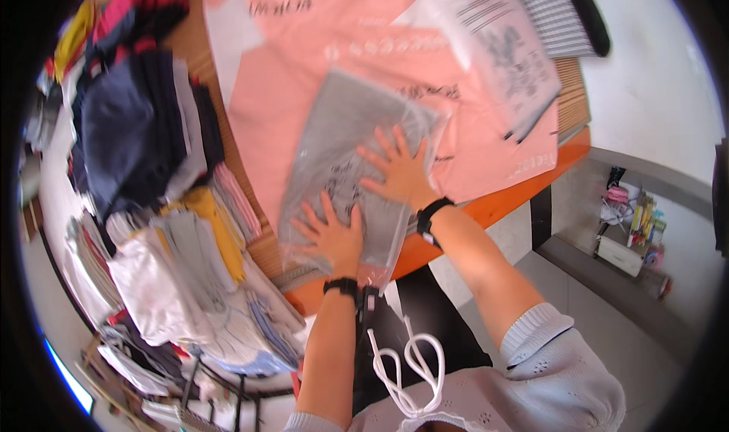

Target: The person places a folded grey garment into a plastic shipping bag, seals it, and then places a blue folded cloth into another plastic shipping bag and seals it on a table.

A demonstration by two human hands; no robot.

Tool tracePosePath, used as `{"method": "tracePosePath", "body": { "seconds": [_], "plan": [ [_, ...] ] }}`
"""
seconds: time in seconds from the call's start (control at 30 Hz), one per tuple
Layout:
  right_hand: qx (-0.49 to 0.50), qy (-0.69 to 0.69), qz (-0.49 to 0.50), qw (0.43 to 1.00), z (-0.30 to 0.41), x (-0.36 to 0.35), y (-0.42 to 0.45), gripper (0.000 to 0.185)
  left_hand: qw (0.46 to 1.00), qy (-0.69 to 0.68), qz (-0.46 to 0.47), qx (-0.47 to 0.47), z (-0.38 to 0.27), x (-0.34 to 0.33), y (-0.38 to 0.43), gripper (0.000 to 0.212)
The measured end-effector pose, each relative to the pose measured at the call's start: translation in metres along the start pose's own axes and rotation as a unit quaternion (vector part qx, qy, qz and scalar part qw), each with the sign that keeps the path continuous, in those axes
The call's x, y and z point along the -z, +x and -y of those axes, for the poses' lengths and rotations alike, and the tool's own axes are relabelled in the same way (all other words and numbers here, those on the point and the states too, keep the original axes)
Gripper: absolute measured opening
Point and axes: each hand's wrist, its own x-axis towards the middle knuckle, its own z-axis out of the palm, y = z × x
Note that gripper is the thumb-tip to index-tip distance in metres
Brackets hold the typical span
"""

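A clear plastic bag with a folded grey garment (pixel 336 124) inside lies slanted over a pink printed cloth (pixel 267 84) on the table. My left hand (pixel 331 235) rests flat on the bag's near part, fingers spread. Higher up and to the right, my right hand (pixel 401 172) presses on the same bag with its fingers apart. Neither hand grips anything. Dark printing on the bag shows between the hands. The bag's near corner hangs past the orange table edge (pixel 495 198).
Stacks of folded clothes, among them a navy pile (pixel 131 124) and a white one (pixel 156 284), line the left side. Another bagged garment (pixel 507 50) lies at the upper right, beside a checked cloth (pixel 555 16). A white power strip (pixel 619 255) sits below at right.
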Motion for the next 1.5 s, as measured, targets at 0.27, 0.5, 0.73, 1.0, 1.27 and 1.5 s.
{"method": "tracePosePath", "body": {
  "seconds": [0.27,0.5,0.73,1.0,1.27,1.5],
  "plan": [
    [-0.332,0.347,-0.161,0.862,0.008,-0.033,-0.116,0.053,0.995,-0.054,-0.081,-0.022,0.025,0.059,0.014,0.059],
    [-0.47,0.52,0.093,0.707,0.082,-0.06,-0.145,0.067,0.968,-0.2,0.134,-0.072,0.128,0.047,0.105,0.055],
    [-0.387,0.727,0.11,0.557,0.08,-0.018,-0.137,0.054,0.913,-0.289,0.289,-0.001,0.135,0.074,0.105,0.044],
    [-0.297,0.735,0.154,0.591,-0.011,0.146,-0.176,0.055,0.622,-0.57,0.522,0.127,0.042,0.164,0.007,0.048],
    [-0.203,0.575,0.024,0.792,-0.147,0.252,-0.197,0.048,0.63,-0.594,0.5,0.001,-0.136,0.215,-0.06,0.05],
    [-0.152,0.425,-0.123,0.884,-0.316,0.355,-0.155,0.042,0.726,-0.553,0.377,-0.159,-0.342,0.215,-0.043,0.041]
  ]
}}
